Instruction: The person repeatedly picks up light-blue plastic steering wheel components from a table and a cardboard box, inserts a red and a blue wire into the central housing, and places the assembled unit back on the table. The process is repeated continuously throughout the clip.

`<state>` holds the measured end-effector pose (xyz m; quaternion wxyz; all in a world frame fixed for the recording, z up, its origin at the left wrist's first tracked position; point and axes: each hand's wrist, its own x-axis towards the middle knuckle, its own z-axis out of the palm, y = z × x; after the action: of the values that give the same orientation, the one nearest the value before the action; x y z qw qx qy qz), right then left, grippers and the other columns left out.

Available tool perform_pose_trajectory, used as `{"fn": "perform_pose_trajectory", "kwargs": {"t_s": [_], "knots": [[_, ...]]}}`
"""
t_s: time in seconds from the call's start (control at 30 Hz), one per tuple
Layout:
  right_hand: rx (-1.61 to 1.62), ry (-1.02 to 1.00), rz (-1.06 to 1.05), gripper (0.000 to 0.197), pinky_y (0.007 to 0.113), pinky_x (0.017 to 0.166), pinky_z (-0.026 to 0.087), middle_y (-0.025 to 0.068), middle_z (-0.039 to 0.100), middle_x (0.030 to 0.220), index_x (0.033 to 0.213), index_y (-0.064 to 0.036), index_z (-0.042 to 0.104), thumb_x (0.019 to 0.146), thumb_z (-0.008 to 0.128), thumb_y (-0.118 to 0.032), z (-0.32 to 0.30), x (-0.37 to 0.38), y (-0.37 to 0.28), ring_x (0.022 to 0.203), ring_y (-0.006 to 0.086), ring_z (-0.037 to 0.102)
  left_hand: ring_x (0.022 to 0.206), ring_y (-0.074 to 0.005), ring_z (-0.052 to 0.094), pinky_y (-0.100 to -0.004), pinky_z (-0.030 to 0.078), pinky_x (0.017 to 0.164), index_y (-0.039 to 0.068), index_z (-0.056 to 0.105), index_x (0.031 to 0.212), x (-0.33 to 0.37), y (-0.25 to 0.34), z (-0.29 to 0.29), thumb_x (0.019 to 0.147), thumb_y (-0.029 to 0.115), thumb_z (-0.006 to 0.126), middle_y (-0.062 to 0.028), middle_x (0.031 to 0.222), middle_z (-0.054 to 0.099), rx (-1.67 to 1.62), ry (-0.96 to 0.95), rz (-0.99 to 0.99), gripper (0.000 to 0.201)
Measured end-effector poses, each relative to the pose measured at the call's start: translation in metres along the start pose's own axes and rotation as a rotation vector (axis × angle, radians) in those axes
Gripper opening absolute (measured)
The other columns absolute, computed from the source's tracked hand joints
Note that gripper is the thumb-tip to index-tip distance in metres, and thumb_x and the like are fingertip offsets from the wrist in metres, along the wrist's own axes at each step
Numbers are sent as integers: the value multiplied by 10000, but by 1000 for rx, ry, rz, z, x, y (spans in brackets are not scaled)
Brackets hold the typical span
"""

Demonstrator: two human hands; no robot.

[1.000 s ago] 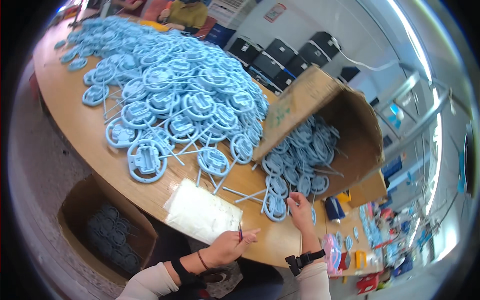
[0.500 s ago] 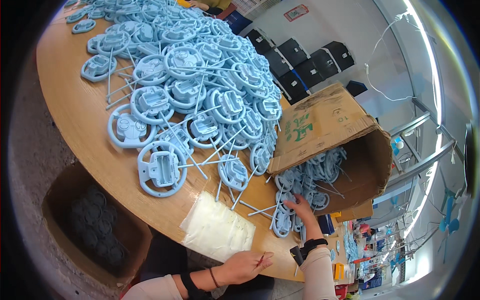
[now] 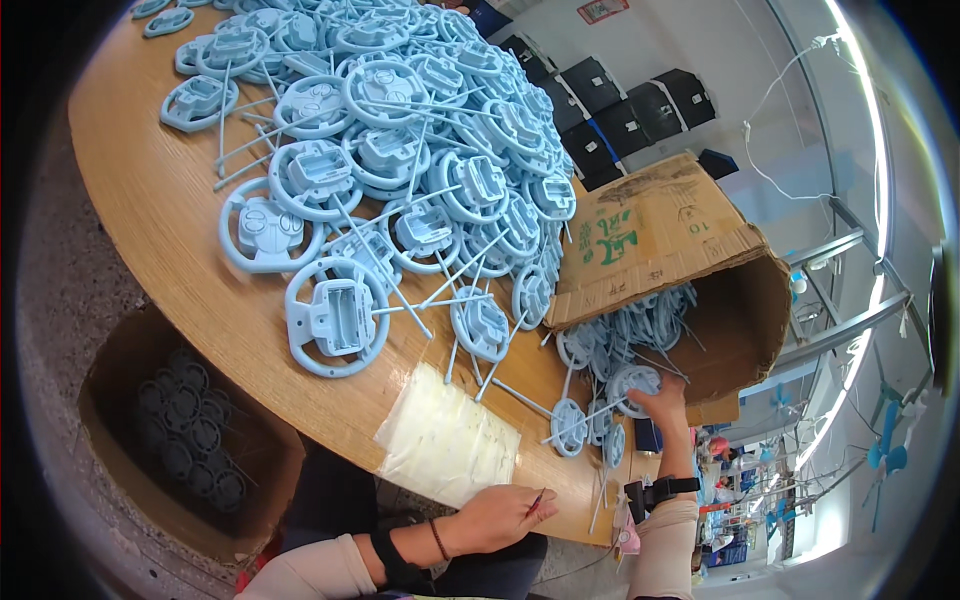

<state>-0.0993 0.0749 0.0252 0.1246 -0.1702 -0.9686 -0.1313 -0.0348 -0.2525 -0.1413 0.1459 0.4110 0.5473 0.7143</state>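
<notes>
My right hand point(image 3: 662, 405) is at the mouth of a tipped cardboard box point(image 3: 655, 235), its fingers closed on a pale blue round plastic part point(image 3: 632, 385). Similar blue parts with thin stems spill from the box onto the table around it. Near the table's front edge, my left hand point(image 3: 505, 518) is closed, with a thin dark item showing at its fingertips, too small to name. Just beyond it lies a pale yellowish plastic-covered sheet point(image 3: 448, 435). A light blue toy steering wheel point(image 3: 338, 318) lies past the sheet, battery-compartment side up.
A large heap of blue toy steering wheels point(image 3: 390, 90), many with thin stems, covers the far part of the wooden table point(image 3: 150, 200). Below the table's left edge stands an open carton point(image 3: 110, 440) of darker-looking round parts. Black boxes point(image 3: 620, 125) are stacked at the back.
My right hand has moved slightly right and closed on a round blue part at the box mouth. Some loose blue parts there have shifted. My left hand stays near the sheet.
</notes>
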Motion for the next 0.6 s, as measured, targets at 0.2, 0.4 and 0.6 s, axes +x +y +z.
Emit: {"fn": "perform_pose_trajectory", "kwargs": {"t_s": [0.2, 0.4, 0.6], "knots": [[285, 72, 135, 838, 391, 911, 426, 227, 521, 1162, 1234, 50, 418, 570, 802, -287, -22, -31, 47, 1082, 314, 520, 840, -370, 590, -396, 478, 714, 45, 619, 1069, 5, 20, -7, 943, 400, 408, -213, 896, 616, 30, -152, -151, 431], [737, 124, 200, 797, 320, 879, 436, 158, 516, 1127, 1246, 22, 357, 646, 808, -246, -44, -70, -16, 1036, 205, 525, 868, -352, 614, -377, 492, 748, 10, 639, 1026, 4, 6, 5, 941, 399, 426, -186, 944, 642, -42, 31, -85, 452], [1149, 367, 232, 747, 316, 944, 397, 129, 496, 1157, 1245, 11, 362, 665, 803, -153, -45, -142, -35, 1063, 201, 507, 853, -165, 623, -285, 474, 786, -19, 589, 1119, 5, 1, 12, 964, 341, 427, -107, 916, 678, -19, -2, -173, 425]]}}
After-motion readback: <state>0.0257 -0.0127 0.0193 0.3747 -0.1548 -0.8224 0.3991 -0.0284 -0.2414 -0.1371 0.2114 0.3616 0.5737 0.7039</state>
